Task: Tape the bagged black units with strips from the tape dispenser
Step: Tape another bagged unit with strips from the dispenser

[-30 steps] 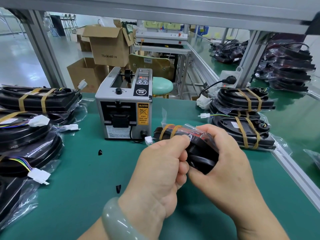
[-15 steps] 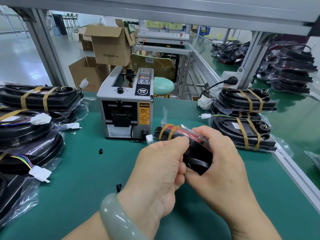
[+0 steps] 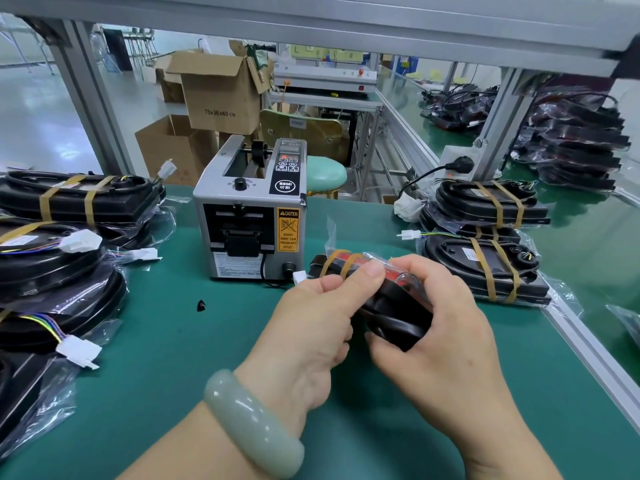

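A bagged black unit [image 3: 394, 313] with a red part and two tan tape strips at its far end is held edge-up over the green mat. My left hand [image 3: 318, 327] pinches its top near edge between thumb and forefinger. My right hand [image 3: 446, 327] curls around its right side and underside. The grey tape dispenser [image 3: 249, 216] stands just behind, to the left. Taped bagged units are stacked at the right [image 3: 485, 244] and at the left [image 3: 79, 199].
More bagged black units with white connectors lie in a pile at the left [image 3: 52, 285]. Small black scraps [image 3: 201, 305] lie on the green mat [image 3: 166, 375]. An aluminium rail [image 3: 588, 348] borders the right. Cardboard boxes [image 3: 218, 95] and a stool [image 3: 325, 174] stand beyond.
My left thumb has slid up along the unit's top edge. Both hands have stayed on the unit in about the same place.
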Demonstrator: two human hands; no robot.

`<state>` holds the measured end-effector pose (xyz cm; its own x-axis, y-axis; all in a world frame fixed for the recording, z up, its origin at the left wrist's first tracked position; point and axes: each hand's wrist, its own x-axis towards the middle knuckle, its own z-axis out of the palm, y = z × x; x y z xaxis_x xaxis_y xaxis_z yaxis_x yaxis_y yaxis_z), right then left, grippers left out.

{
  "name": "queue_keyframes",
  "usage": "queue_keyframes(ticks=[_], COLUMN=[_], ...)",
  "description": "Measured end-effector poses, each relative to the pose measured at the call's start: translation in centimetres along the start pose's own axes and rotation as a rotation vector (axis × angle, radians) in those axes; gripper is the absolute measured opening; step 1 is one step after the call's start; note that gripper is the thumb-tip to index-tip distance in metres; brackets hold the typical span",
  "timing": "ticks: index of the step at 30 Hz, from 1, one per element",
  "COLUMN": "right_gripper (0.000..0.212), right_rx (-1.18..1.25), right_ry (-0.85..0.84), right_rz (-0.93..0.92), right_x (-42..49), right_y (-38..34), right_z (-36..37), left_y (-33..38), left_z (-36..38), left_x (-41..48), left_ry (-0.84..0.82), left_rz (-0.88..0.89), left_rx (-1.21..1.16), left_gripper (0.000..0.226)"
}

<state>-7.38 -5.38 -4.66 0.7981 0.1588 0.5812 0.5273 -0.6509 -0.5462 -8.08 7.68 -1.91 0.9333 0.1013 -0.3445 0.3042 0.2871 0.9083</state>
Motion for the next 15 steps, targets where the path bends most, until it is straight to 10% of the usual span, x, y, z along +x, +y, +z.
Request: queue_keyframes(ticks=[15], right_gripper=[0.065], right_rx=[-0.024], right_ry=[0.028], right_rz=[-0.011], right_x=[0.1], right_y=[-0.7], right_z=[0.5], left_y=[-1.2], left_z=[-0.5], left_x=[0.7], left_ry=[-0.025], left_rz=[0.058], left_rx=[-0.008], left_gripper=[0.049])
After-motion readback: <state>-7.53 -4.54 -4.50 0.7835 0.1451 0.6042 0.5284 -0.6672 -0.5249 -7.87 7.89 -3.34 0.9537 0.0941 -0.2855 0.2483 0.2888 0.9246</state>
